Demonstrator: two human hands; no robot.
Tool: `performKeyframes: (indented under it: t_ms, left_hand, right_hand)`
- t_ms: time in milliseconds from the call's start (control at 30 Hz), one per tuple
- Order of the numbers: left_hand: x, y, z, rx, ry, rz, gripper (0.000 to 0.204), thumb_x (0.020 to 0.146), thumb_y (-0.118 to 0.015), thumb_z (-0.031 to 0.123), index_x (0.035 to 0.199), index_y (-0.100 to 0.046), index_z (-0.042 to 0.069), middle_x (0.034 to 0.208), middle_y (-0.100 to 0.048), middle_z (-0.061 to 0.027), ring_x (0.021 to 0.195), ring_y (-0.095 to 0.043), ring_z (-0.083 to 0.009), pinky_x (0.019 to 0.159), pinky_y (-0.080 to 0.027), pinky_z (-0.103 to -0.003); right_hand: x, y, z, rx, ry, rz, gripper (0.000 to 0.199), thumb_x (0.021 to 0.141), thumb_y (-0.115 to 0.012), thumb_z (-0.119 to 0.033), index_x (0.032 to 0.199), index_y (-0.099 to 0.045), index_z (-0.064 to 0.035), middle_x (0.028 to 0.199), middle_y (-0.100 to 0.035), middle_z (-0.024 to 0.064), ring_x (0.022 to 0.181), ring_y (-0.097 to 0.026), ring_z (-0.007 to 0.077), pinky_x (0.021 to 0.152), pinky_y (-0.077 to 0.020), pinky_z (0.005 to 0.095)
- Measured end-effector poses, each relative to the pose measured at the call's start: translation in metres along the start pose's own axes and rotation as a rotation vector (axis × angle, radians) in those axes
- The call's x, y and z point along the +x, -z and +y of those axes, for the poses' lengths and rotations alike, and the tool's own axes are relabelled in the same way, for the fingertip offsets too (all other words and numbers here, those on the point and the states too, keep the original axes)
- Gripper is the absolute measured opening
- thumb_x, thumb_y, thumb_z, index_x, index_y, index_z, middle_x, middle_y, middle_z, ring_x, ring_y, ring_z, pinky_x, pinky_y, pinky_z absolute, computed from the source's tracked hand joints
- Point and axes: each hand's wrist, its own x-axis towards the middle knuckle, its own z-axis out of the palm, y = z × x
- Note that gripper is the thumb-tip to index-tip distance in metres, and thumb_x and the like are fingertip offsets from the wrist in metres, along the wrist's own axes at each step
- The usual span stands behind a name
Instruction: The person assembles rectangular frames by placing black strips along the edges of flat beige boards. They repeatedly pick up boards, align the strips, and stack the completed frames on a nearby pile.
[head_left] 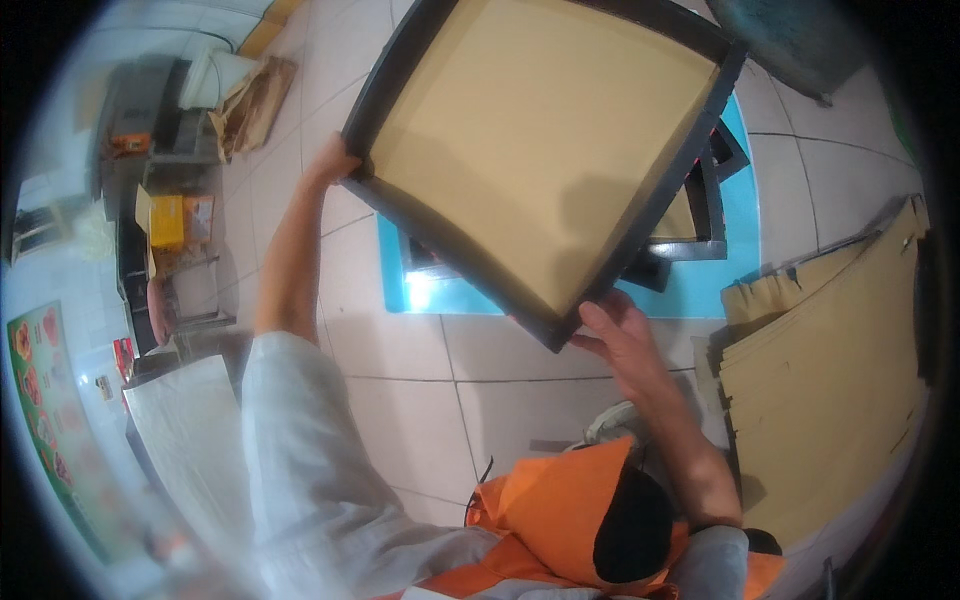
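A large dark square tray [455, 262], lined with brown paper [540, 130], is held up and tilted in front of me. My left hand [335, 160] grips its left corner, the fingers partly hidden behind the rim. At the corner nearest me, my right hand [620, 335] holds on with the thumb at the outer wall and the other fingers underneath. Below it is a light-blue surface [690, 300]. More dark trays [705, 248] lie on that surface, mostly covered by the one in my hands.
Stacked brown paper sheets [820, 380] with ragged edges stand at the right. On the left are a yellow box [168, 222], crumpled brown paper [255, 105] and a pale flat sheet [190, 430]. A dark grey object [800, 40] sits at the far right on the tiled floor [400, 410].
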Motion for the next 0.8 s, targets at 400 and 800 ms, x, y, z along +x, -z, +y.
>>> performKeyframes:
  t_ms: [400,800]
  left_hand:
    - [-0.061,0.027,-0.018,-0.590,-0.061,0.347,0.051,0.085,-0.054,0.031,0.125,-0.043,0.002,0.120,-0.052,-0.0167,0.110,-0.050,-0.0245,0.093,-0.039,-0.038]
    - [-0.331,-0.136,0.409,-0.589,-1.056,0.019,0.039,0.084,-0.053,0.007,0.123,-0.048,0.005,0.130,-0.046,-0.0123,0.122,-0.041,-0.0240,0.102,-0.030,-0.036]
  right_hand:
    - [-0.010,0.004,0.007,-0.040,-0.001,0.042,0.062,0.083,-0.060,-0.037,0.129,-0.033,-0.0046,0.114,-0.049,0.0067,0.097,-0.052,0.0175,0.084,-0.0429,0.0341]
    - [-0.250,0.293,0.011,-0.837,0.197,0.644,0.031,0.086,-0.053,-0.031,0.099,-0.056,-0.0028,0.084,-0.060,0.0095,0.080,-0.057,0.0171,0.071,-0.0463,0.0307]
